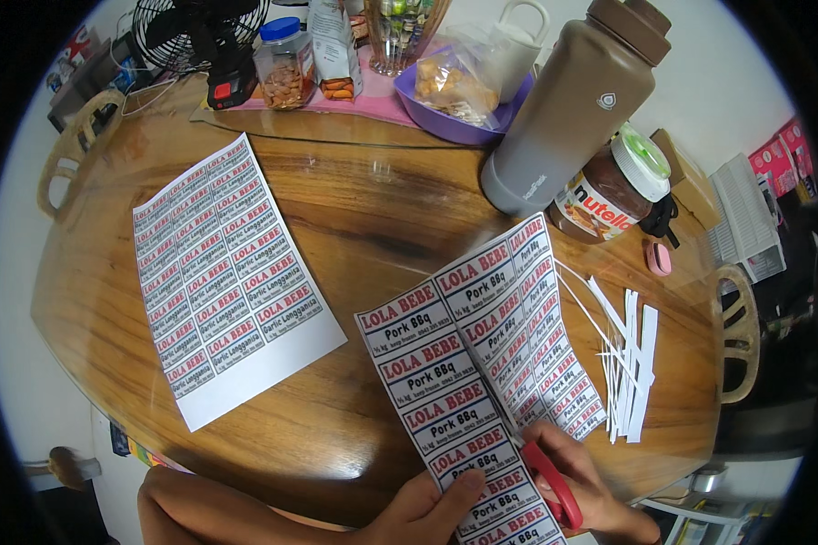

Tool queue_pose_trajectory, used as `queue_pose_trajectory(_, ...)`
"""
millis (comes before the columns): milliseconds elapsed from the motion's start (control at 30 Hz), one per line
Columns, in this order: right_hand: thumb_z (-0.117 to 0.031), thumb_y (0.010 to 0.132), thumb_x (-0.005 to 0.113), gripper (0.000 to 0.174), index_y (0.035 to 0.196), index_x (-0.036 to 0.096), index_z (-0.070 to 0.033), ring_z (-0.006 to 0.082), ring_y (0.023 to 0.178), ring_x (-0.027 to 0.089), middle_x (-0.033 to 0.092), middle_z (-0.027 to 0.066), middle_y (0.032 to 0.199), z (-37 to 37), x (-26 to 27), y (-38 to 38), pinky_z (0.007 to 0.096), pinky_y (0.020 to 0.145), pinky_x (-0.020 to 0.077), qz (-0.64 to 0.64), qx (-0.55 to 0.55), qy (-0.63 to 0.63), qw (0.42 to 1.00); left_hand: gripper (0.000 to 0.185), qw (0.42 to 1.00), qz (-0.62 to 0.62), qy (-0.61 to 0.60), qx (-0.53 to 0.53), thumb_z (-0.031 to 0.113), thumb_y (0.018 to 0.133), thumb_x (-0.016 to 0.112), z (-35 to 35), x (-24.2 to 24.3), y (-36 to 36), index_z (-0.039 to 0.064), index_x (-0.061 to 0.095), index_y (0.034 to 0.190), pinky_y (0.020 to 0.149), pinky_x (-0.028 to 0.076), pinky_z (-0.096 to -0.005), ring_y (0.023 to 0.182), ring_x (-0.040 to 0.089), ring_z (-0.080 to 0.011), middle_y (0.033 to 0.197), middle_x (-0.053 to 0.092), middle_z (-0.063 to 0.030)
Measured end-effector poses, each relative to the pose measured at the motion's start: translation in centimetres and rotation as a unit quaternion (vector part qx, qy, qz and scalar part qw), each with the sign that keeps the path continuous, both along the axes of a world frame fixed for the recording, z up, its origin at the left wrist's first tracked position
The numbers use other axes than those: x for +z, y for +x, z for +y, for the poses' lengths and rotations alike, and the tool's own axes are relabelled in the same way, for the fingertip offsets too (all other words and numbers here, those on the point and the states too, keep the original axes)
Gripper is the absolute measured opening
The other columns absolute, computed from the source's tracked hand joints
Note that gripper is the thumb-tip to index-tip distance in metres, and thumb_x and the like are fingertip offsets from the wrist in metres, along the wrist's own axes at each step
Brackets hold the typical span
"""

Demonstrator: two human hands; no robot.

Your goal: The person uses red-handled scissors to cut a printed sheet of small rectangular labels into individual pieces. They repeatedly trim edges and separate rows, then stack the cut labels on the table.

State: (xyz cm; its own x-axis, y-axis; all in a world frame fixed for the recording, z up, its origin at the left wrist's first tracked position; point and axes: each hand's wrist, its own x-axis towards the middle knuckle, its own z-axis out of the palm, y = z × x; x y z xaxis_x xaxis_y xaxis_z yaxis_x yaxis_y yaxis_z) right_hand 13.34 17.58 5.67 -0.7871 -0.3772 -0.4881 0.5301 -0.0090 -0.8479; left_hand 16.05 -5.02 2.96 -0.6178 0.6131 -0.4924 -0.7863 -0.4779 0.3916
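My left hand (436,504) pinches the lower left part of a printed label sheet (409,368), thumb on top. My right hand (572,470) holds red-handled scissors (552,484) at the sheet's lower middle. The blades lie along a line between two label columns, and the sheet is slit from its top edge down to them. Right of the slit, the sheet bends away. A second printed label sheet (232,272) lies flat on the wooden table at the left. Thin white paper strips (630,375) lie in a loose pile right of the held sheet.
At the back right stand a large brown-grey bottle (566,109), a Nutella jar (607,184) and a small pink object (658,259). Behind are a purple basin (443,122), a jar of nuts (286,68) and a black fan (228,75). Chairs (737,334) flank the glossy wooden table (341,184).
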Motion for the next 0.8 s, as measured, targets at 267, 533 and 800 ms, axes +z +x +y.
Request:
queue_pose_trajectory(267,-0.006,0.102,0.064,0.032,0.130,0.050,0.001,0.0064,0.077,0.055,0.060,0.0029,0.095,-0.1,-0.6,0.0,0.0225,0.069,0.0450,0.019,0.005,-0.049,0.999,0.029,0.999,0.021,-0.002,-0.027,0.034,0.114,0.048,-0.8,0.2,-0.3,0.010,0.065,0.117,0.049,0.040,-0.0228,0.061,0.057,-0.0057,0.086,0.069,0.0022)
queue_pose_trajectory(533,-0.004,0.102,0.064,0.028,0.127,0.051,0.000,0.0061,0.088,0.058,0.061,0.0032,0.103,0.0,-1.7,0.1,0.0223,0.076,0.0465,0.065,0.015,-0.002,0.998,0.031,0.998,0.029,-0.012,-0.047,0.035,0.115,0.047,-1.4,1.6,-0.8,0.010,0.064,0.113,0.042,0.033,-0.0228,0.051,0.049,-0.0052,0.079,0.067,0.0009)
queue_pose_trajectory(800,-0.011,0.105,0.065,0.027,0.126,0.051,0.001,0.0076,0.104,0.057,0.062,0.0070,0.113,-1.3,-1.6,0.3,0.0249,0.091,0.0460,0.061,-0.028,-0.011,0.998,0.032,0.997,0.075,0.011,-0.035,0.034,0.116,0.042,-1.4,1.3,-0.6,0.009,0.061,0.115,0.042,0.034,-0.0234,0.049,0.047,-0.0059,0.075,0.064,0.0003)
